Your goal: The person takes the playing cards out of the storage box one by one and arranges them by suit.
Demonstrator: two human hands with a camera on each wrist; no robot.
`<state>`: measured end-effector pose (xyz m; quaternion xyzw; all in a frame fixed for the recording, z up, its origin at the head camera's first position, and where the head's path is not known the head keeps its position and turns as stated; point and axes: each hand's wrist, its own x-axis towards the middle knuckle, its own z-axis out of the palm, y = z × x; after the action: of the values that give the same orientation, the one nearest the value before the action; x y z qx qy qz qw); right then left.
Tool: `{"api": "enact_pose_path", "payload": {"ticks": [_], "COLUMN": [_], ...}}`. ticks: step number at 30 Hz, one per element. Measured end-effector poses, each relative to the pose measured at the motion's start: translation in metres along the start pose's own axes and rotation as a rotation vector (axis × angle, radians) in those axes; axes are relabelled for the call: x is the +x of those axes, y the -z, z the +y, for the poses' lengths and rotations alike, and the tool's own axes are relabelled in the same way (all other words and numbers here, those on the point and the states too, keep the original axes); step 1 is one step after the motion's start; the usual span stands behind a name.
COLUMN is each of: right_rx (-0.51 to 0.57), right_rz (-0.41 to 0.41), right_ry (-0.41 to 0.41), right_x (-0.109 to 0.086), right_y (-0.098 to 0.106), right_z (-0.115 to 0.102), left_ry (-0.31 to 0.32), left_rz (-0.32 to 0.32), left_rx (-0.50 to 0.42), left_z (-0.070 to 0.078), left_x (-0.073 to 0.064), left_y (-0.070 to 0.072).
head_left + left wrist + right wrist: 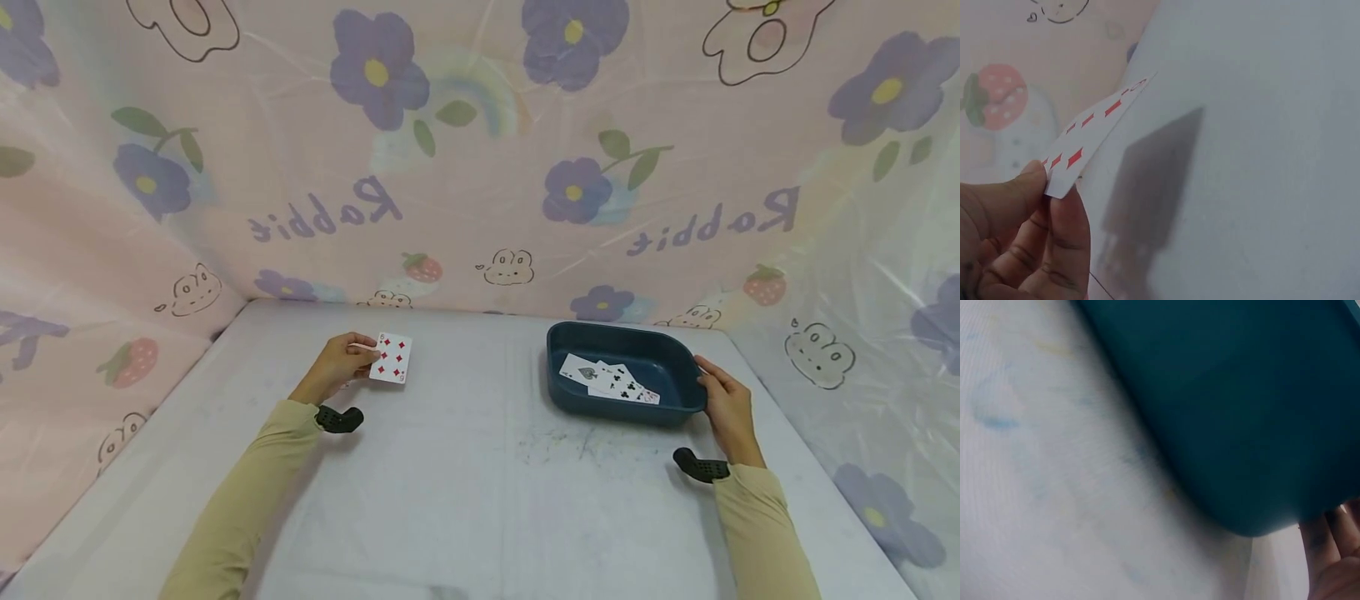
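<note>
In the head view, my left hand (342,365) pinches a playing card (396,358), the six of diamonds, above the left half of the table. The left wrist view shows the thumb on the card's face (1088,128) and fingers behind it, with the card tilted off the surface. My right hand (731,415) holds the right end of a dark blue rectangular tray (626,411) by its rim. Several cards (581,369) lie overlapping inside, an ace of spades leftmost. From the right wrist, the tray's outer wall (1229,425) fills much of the view, fingers (1321,545) at its end.
A white cloth (450,483) covers the table, with faint coloured stains (573,446) in front of the tray. Patterned curtains (480,192) with flowers and rabbits enclose the back and both sides. Black wrist devices (341,419) sit at both cuffs.
</note>
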<state>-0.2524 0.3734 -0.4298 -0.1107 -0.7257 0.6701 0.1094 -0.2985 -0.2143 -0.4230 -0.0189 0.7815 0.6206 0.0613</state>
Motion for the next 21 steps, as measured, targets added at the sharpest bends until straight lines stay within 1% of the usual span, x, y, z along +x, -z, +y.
{"api": "enact_pose_path", "payload": {"ticks": [4, 6, 10, 13, 16, 17, 21], "right_rx": [-0.027, -0.057, -0.079, -0.046, -0.044, -0.029, -0.035], "right_rz": [0.011, 0.016, 0.018, 0.016, 0.017, 0.018, 0.031], "right_ry": [-0.002, -0.004, -0.005, -0.005, 0.001, 0.001, -0.004], "right_x": [0.0016, 0.0021, 0.0019, 0.0014, 0.0005, 0.0003, -0.0006], "right_y": [-0.0005, -0.0014, -0.0027, -0.0028, -0.0027, -0.0026, -0.0024], "right_z": [0.0011, 0.0011, 0.0003, -0.0004, -0.0010, -0.0010, -0.0008], "left_ry": [-0.001, -0.003, -0.003, -0.006, -0.014, -0.013, -0.024], "left_rz": [0.027, 0.052, 0.107, 0.137, 0.141, 0.139, 0.121], "left_rx": [0.058, 0.100, 0.196, 0.248, 0.275, 0.282, 0.309], "left_z": [-0.0049, -0.0065, -0.0088, -0.0101, -0.0104, -0.0103, -0.0101], "left_x": [0.0020, 0.0024, 0.0023, 0.0018, 0.0012, 0.0009, 0.0017], "left_y": [0.0023, 0.0031, 0.0042, 0.0038, 0.0031, 0.0029, 0.0023]}}
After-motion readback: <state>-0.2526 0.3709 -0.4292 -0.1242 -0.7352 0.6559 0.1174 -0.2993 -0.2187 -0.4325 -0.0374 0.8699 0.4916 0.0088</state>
